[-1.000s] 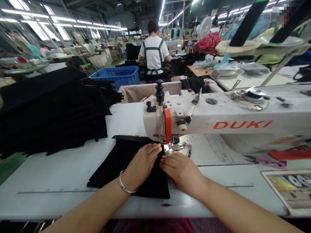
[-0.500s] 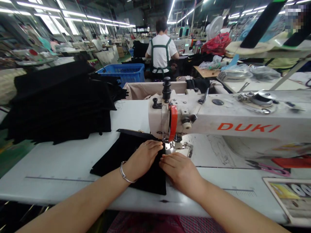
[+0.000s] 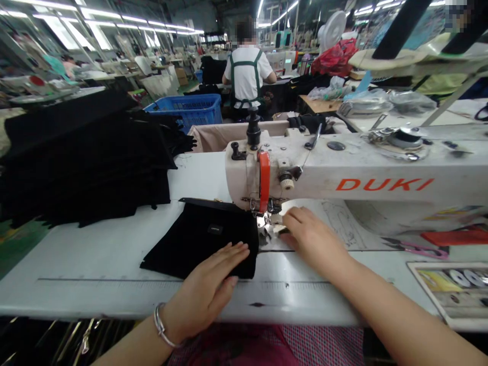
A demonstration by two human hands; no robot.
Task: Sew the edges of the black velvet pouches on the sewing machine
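Observation:
A black fabric piece (image 3: 190, 239) with a small label (image 3: 215, 229) lies flat on the sewing table, its right edge beside the presser foot of the sewing machine (image 3: 305, 173). My left hand (image 3: 213, 279), wearing a bracelet, rests open on its lower right part with fingers stretched out. To the right of the needle, my right hand (image 3: 312, 236) has its fingers closed on the small metal guide (image 3: 275, 219) at the needle plate. The fingers hide part of that guide.
A tall stack of black fabric pieces (image 3: 87, 157) stands at the left. Behind are a blue crate (image 3: 183, 109) and a fabric-lined bin (image 3: 236, 133). Pink-handled snips (image 3: 423, 248) lie under the machine arm at the right. A person in a white shirt (image 3: 246, 76) sits ahead.
My right hand has gone from the fabric's edge up and right to the metal guide. My left hand has slid down toward me, uncovering the label. The fabric's lower edge sits farther from me.

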